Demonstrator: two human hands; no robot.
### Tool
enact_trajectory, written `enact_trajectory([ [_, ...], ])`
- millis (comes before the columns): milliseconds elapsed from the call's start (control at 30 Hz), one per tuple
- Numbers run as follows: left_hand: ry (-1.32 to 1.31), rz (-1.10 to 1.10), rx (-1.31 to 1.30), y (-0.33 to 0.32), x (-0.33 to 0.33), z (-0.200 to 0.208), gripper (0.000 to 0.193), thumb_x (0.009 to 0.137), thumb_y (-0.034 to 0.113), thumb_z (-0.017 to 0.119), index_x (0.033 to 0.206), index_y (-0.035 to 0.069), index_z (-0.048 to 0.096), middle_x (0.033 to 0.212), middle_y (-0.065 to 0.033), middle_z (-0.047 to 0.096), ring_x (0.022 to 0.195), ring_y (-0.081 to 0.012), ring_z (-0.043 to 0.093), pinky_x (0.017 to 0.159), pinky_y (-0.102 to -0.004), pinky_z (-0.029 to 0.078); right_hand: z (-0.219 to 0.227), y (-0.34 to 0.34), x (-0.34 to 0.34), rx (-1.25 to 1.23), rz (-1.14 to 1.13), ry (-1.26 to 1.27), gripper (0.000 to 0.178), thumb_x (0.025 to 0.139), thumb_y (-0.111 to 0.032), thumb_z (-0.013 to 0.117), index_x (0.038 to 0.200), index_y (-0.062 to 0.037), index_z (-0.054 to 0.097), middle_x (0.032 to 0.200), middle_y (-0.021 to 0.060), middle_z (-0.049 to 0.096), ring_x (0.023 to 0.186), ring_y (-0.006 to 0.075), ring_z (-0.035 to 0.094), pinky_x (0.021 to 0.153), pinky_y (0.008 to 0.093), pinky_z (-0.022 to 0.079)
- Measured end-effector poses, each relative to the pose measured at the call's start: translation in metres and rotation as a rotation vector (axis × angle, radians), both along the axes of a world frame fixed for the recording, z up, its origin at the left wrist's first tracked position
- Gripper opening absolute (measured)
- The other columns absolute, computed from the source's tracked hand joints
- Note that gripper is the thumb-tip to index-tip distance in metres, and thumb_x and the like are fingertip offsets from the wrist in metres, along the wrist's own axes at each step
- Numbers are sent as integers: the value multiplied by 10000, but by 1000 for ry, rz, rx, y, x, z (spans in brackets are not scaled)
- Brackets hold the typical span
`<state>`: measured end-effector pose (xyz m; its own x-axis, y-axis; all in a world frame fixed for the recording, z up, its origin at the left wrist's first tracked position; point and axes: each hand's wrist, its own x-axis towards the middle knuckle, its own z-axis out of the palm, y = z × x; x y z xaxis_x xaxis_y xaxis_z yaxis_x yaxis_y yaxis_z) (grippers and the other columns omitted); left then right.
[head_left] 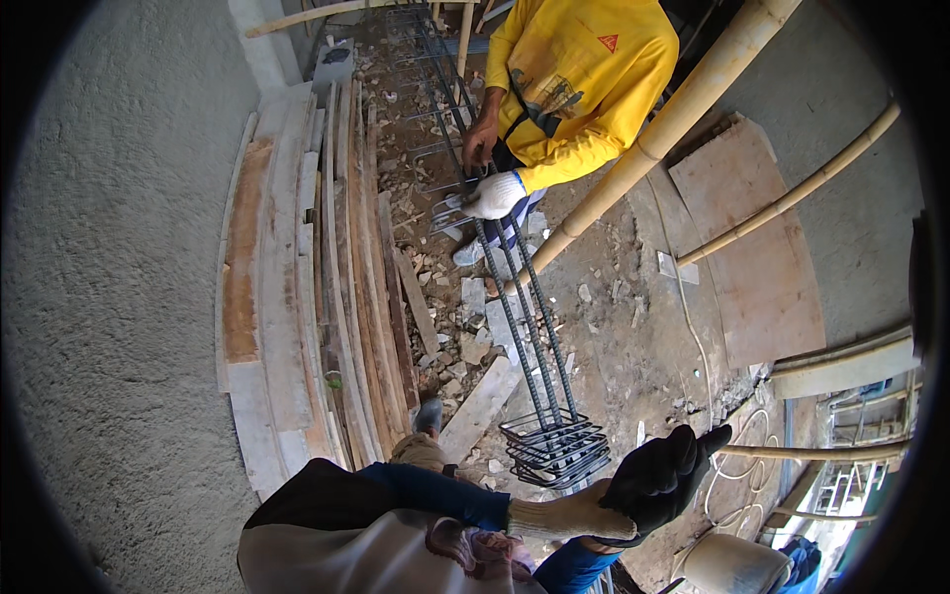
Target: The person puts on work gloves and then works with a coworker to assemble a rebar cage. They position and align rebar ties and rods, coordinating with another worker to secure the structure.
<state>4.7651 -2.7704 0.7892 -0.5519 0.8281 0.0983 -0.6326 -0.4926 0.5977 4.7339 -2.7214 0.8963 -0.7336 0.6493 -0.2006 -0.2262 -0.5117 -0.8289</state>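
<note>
My left hand wears a glove with a cream knit cuff and black fingers, bunched closed with one tip jutting out. What they grip is hidden. Against it, under the cuff, a blue sleeve and a bit of bare wrist of my right arm show; that hand is mostly covered. Just beyond my hands, several bent steel stirrups are bunched around long ribbed rebars. The bars run away to a co-worker in a yellow shirt, whose white-gloved hand and bare hand are at the bars.
Long planks lie stacked along the rough grey wall at left. A thick bamboo pole slants across the right side, near a plywood sheet. Rubble, a loose board and a hose lie on the floor.
</note>
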Motion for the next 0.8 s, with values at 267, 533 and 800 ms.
enact_trajectory([
  [267,-28,-110,-38,-17,9,1,704,884,396,838,1365,-47,579,1216,-134,715,1136,-198,651,990,-385,523,-7,6,5,-644,484,662,308,1144,-289,415,1222,-60,606,842,23,433,689,138,443,581,277,432],
  [533,659,250,-216,-26,25,-1,509,986,380,727,1246,-47,632,1138,-188,733,1070,-284,715,898,-408,549,-17,47,42,-1065,423,785,283,1113,-160,497,1367,-87,599,1035,34,555,861,137,540,724,284,521],
  [800,1434,456,-393,41,99,-6,258,939,258,710,1028,16,729,936,-190,722,845,-418,688,759,-507,545,-66,132,146,-1026,353,933,287,1078,-128,525,1317,-23,644,1332,149,634,1212,275,642,1035,391,558],
])
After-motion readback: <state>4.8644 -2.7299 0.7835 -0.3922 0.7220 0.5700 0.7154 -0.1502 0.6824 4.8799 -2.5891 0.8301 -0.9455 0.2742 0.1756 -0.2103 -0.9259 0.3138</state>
